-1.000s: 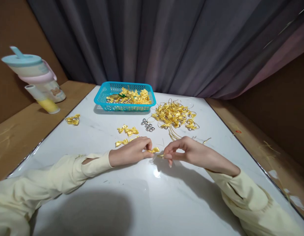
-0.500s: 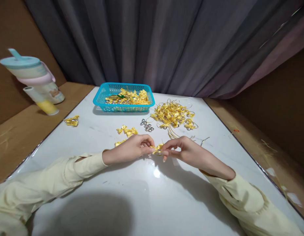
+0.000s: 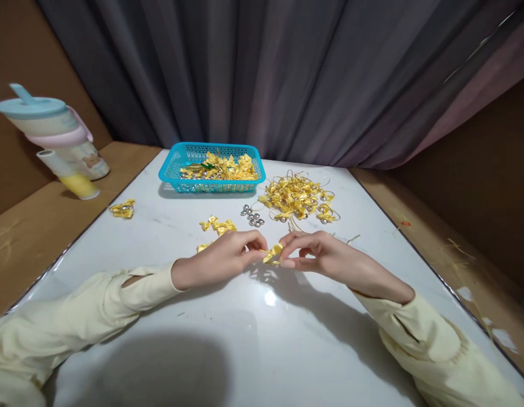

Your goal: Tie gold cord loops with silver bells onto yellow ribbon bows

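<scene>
Between my two hands, just above the white tabletop, is a small yellow ribbon bow [image 3: 272, 254] with a thin gold cord at its lower edge. My left hand [image 3: 228, 253] pinches the bow's left side between thumb and fingertips. From the right, the fingertips of my right hand [image 3: 319, 251] close on its other side and the cord. Just behind my left hand lie loose yellow bows [image 3: 219, 225], one partly hidden by the hand. A cluster of small silver bells or beads [image 3: 252, 216] lies beyond my fingertips; their exact kind is unclear.
A blue plastic basket [image 3: 168, 175] at the back holds yellow bows and silver pieces. To its right is a heap of finished-looking bows with gold cords [image 3: 293, 196]. A small bow bundle [image 3: 122, 208] lies left. A tumbler [image 3: 53, 130] and a yellow-wrapped tube [image 3: 70, 175] stand far left.
My right hand's fingers have shifted and opened slightly around the bow, which now shows more fully. My left hand keeps its pinch. The view has moved a little.
</scene>
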